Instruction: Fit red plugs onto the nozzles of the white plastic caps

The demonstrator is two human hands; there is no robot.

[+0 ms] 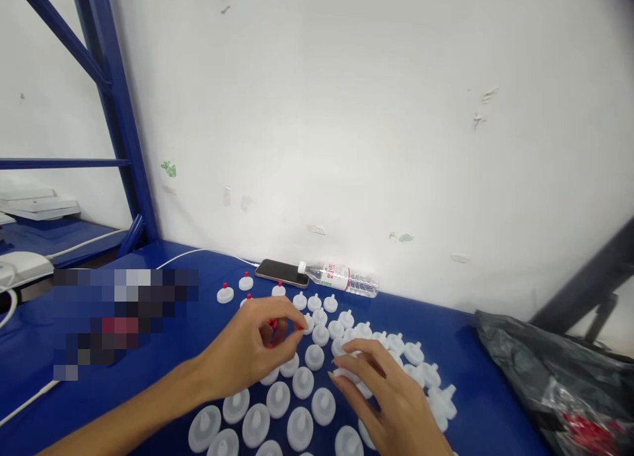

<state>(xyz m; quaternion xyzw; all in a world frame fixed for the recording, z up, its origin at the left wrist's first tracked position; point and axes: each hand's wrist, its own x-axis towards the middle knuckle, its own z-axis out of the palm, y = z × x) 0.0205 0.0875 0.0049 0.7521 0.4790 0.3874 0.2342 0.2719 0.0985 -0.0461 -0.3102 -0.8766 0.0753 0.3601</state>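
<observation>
1. White caps point(323, 406) are spread across the table point(480, 390).
2. Red tips point(272, 323) are held in the left hand point(245, 344), curled nearly closed.
3. Caps are overhung by the half-curled right hand point(393, 403); grip cannot be told.

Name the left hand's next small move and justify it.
The left hand should probably seat its pinched red piece on a nearby bare white cap, since red-topped caps stand farther left and more red pieces sit in its palm.
</observation>
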